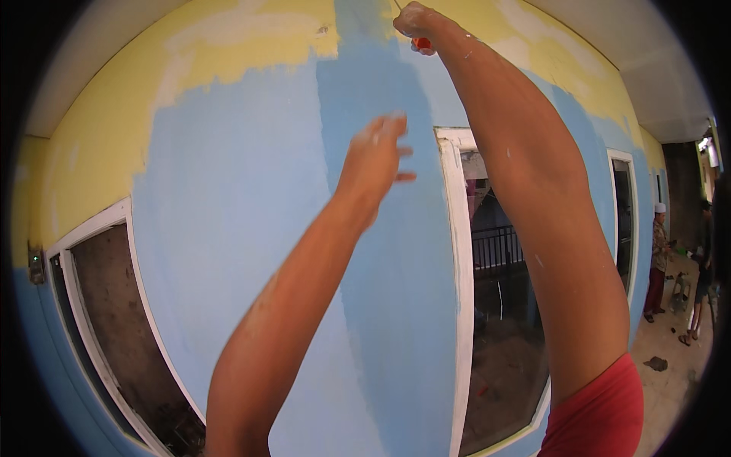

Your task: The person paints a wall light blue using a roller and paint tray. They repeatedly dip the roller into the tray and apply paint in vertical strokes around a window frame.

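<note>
My right hand is raised at the top edge, closed around an orange handle; a thin metal rod shows above the fist, and what it leads to is out of view. Lower and to the left, my left hand is lifted before the wall with its fingers apart, slightly blurred and holding nothing. Behind both is a wall in light blue, with a darker blue vertical band and yellow paint along the top. Pale paint specks mark my right arm.
A white-framed window stands behind my right arm, another window at lower left and a narrow one at right. Far right, two people stand on the tiled floor near a stool. A ceiling borders the wall.
</note>
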### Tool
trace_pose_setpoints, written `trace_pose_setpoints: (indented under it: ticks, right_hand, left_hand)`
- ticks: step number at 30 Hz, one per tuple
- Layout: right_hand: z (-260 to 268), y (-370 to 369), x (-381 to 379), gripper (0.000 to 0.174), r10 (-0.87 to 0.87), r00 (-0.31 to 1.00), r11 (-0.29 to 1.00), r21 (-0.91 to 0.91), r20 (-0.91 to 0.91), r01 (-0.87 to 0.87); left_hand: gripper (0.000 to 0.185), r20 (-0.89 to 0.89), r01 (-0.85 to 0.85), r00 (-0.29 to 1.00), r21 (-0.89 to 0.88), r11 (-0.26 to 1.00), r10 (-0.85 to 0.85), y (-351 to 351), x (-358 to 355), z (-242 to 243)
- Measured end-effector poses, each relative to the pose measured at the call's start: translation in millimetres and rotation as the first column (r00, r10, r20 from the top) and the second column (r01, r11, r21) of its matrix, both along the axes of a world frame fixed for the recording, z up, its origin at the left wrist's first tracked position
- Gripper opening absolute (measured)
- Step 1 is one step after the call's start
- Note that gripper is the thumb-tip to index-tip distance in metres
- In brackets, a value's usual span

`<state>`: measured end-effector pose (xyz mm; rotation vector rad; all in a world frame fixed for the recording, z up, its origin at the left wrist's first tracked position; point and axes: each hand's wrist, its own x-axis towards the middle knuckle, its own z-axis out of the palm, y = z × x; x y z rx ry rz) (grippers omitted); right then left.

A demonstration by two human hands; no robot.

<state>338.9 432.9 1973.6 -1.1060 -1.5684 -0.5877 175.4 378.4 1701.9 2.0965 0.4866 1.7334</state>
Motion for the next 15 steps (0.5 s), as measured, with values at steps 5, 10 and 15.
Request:
trace_pose_setpoints:
  ticks: [5, 10, 15]
  right_hand:
    - [-2, 27, 7, 0.031, -0.203, 0.910, 0.975, 0.164, 0.361, 0.152]
    - [-90, 19, 10, 0.028, -0.178, 0.918, 0.978, 0.168, 0.355, 0.125]
    - [-157, -13, 35, 0.032, -0.051, 0.990, 0.999, -0.006, 0.133, 0.052]
  left_hand:
    - [0.063, 0.064, 0.083, 0.994, 0.051, 0.995, -0.086, 6, 44, 74]
    - [0.027, 0.208, 0.286, 0.940, -0.052, 0.957, -0.270, 34, 81, 52]
    - [0.017, 0.250, 0.422, 0.875, 0.022, 0.906, -0.414, 30, 111, -1]
